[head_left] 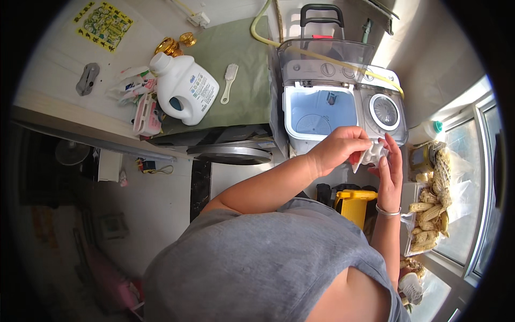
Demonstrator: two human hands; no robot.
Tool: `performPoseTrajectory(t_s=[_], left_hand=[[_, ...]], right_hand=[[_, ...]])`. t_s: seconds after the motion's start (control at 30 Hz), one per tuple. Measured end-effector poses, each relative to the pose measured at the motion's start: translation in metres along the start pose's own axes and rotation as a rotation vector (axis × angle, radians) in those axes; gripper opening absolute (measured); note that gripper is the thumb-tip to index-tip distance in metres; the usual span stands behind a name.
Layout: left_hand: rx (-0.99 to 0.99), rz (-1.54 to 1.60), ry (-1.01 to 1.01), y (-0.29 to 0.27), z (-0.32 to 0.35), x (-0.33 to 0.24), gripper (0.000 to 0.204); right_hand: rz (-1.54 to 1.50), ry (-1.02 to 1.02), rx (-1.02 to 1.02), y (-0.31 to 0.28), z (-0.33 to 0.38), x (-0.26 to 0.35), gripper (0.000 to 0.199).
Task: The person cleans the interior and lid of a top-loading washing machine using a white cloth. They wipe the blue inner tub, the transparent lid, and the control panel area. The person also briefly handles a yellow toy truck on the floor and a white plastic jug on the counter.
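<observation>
Between my hands, just in front of the twin-tub washing machine, is a small crumpled white piece, cloth-like, with a bit of red at its left side. My left hand pinches its left edge between thumb and fingers. From the right, my right hand has thumb and fingertips around it, and a bangle circles that wrist. Behind my left hand the pale blue wash tub stands open, its see-through lid raised. The spin side beside it has a round clear lid, which is down.
On a green-covered front-loading machine at left stand a white detergent jug and a white-bristled brush. A yellow hose crosses the washer's back. Dried corn cobs lie by the window at right; a yellow object is below my hands.
</observation>
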State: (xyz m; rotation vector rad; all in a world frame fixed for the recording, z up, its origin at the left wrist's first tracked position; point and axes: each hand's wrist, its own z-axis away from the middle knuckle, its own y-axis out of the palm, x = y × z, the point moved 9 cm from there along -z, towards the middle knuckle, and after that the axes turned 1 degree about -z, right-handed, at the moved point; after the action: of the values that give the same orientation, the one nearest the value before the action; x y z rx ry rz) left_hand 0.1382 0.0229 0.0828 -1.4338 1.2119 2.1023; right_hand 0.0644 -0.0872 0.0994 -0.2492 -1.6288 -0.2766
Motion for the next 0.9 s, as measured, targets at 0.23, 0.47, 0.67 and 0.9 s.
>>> performPoseTrajectory(t_s=[0.23, 0.47, 0.67, 0.9], left_hand=[[-0.13, -0.009, 0.047, -0.015, -0.001, 0.0, 0.015], [-0.555, -0.666, 0.549, -0.034, 0.026, -0.044, 0.019], [-0.413, -0.865, 0.634, -0.002, 0.037, -0.045, 0.022], [-0.531, -0.635, 0.595, -0.034, 0.033, -0.024, 0.03]], right_hand=[[-0.123, 0.14, 0.11, 0.009, -0.005, -0.029, 0.027], [-0.077, 0.269, -0.035, -0.007, -0.02, -0.051, 0.016], [-0.136, 0.177, -0.061, 0.008, -0.032, -0.038, 0.024], [-0.138, 0.118, 0.175, 0.053, -0.015, -0.027, 0.047]])
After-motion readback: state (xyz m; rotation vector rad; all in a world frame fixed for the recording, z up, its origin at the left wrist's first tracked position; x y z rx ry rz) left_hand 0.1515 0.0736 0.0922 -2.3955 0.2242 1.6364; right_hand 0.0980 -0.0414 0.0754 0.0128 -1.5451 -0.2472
